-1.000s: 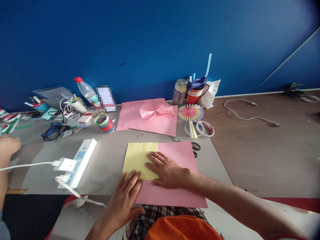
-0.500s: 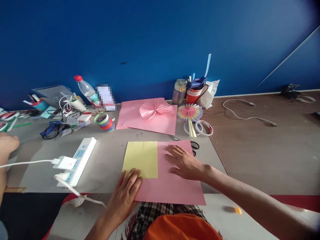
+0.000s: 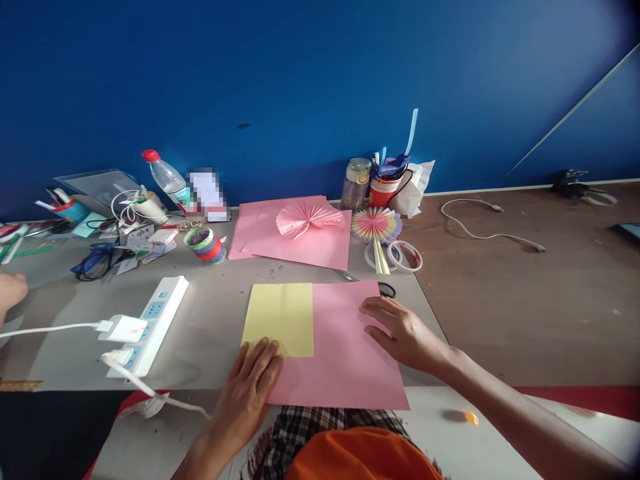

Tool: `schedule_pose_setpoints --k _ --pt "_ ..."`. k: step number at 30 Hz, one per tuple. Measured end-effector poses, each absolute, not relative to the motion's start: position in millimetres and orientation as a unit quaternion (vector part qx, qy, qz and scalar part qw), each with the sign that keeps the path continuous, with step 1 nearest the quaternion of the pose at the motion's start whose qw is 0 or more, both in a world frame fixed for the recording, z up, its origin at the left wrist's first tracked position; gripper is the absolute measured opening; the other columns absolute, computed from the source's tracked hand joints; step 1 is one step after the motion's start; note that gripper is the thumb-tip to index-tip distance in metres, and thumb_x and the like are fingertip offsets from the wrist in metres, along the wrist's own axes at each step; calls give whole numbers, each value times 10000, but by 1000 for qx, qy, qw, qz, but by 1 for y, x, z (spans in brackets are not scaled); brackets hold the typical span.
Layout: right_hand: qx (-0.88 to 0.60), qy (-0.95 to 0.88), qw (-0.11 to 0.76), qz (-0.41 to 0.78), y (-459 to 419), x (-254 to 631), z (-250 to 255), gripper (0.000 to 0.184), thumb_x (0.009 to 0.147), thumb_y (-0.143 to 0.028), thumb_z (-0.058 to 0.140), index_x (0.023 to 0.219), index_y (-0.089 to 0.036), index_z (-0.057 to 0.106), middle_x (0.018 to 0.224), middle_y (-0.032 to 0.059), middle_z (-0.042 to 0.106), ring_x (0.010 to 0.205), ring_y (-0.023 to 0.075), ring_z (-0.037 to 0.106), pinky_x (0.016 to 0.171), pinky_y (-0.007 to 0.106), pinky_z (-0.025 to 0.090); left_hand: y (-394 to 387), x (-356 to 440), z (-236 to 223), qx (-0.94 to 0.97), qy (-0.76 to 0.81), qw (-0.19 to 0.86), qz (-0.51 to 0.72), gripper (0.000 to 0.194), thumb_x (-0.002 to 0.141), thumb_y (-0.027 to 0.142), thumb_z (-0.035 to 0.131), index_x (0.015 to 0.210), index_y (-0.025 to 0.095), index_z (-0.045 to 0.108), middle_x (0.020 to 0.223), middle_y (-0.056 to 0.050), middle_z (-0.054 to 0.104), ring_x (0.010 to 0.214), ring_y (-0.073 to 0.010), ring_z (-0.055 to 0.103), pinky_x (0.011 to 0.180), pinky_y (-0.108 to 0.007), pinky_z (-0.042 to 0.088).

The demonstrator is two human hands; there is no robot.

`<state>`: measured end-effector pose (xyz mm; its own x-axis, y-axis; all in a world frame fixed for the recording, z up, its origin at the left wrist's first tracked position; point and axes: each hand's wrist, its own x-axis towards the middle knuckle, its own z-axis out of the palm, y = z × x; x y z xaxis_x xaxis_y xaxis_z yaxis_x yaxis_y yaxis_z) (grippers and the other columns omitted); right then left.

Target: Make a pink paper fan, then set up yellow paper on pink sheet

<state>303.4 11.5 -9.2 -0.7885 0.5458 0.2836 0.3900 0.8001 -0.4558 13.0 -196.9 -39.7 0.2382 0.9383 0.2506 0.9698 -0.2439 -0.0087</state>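
A large sheet of pink paper (image 3: 345, 367) lies flat at the table's front edge. On its upper left corner rests a smaller yellow sheet of paper (image 3: 280, 317), their left and top edges roughly lined up. My left hand (image 3: 253, 387) lies with fingers stretched over the yellow sheet's lower left corner. At the pink sheet's right edge is my right hand (image 3: 403, 330), fingers extended, the tips over that edge. Scissors (image 3: 387, 290) lie behind the pink sheet, partly hidden, with one black handle loop showing.
Behind are more pink sheets (image 3: 293, 255) bearing a pleated pink fan (image 3: 307, 219). A multicoloured paper fan (image 3: 376, 225) lies by tape rolls (image 3: 407, 257). A power strip (image 3: 159, 327) with cables stands left. Another person's hand (image 3: 11, 290) is at the far left.
My right hand has slid rightward off the yellow sheet, across the pink paper to its right edge. My left hand stays on the yellow corner. The view has shifted slightly.
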Motion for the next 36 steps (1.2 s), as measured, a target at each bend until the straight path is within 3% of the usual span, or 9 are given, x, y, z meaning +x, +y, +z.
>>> schedule_pose_setpoints --k 10,14,16,18,21,24,28,33,36 --pt "-141 -957 155 200 3 230 -2 284 849 -212 539 1118 -137 590 1094 144 585 1013 247 530 877 419 477 -188 15 -9 -785 -618 17 -50 500 761 47 486 1229 212 543 1378 -63 516 1333 -253 397 1105 -445 360" --pt "-118 -969 120 178 3 216 -11 249 848 -245 541 1066 -142 605 1137 145 548 1060 255 488 898 418 449 -180 7 23 -795 -601 -79 -22 537 753 374 682 1256 263 533 1414 -70 471 1308 -270 422 1042 -398 426" --pt "-117 -971 118 171 4 215 -13 238 848 -243 534 1051 -142 606 1135 142 544 1059 256 479 898 418 440 -172 0 34 -810 -572 -125 -33 677 709 592 664 1288 274 518 1401 -91 487 1280 -282 456 984 -371 460" --pt "-120 -971 119 172 5 215 -13 231 841 -234 534 1042 -144 603 1124 136 546 1044 253 478 895 413 436 -158 -6 38 -810 -560 -161 -61 759 703 679 606 1317 248 499 1277 -110 593 1157 -272 560 932 -338 478" --pt "-118 -969 123 176 6 216 -12 218 856 -248 516 1031 -150 602 1120 134 545 1054 252 469 901 410 426 -128 -12 36 -763 -607 -199 -98 451 863 534 505 1222 269 562 1040 -57 690 890 -206 658 737 -273 512" --pt "-112 -969 129 177 7 217 -14 237 877 -271 495 1055 -156 598 1120 136 540 1070 256 458 907 418 414 -95 -15 30 -737 -626 -210 -146 265 911 374 461 1091 247 609 923 -28 690 803 -157 649 703 -240 501" --pt "-110 -968 131 184 8 217 -17 280 895 -292 470 1111 -150 579 1122 140 536 1053 256 455 899 423 408 -55 -21 23 -698 -660 -161 -226 217 902 303 449 974 194 623 872 -40 654 819 -153 620 766 -266 499" --pt "-108 -967 129 194 11 217 -20 282 896 -312 468 1101 -150 577 1114 137 535 1036 257 457 891 420 403 -26 -29 10 -667 -655 -189 -302 218 877 289 485 1007 187 628 943 -51 661 861 -149 626 726 -240 513" --pt "-106 -966 131 196 13 217 -22 297 882 -308 489 1122 -151 566 1141 140 528 1057 265 446 903 424 395 -23 -40 -3 -631 -691 -119 -332 213 867 293 496 978 178 636 944 -59 683 890 -167 628 800 -277 503"
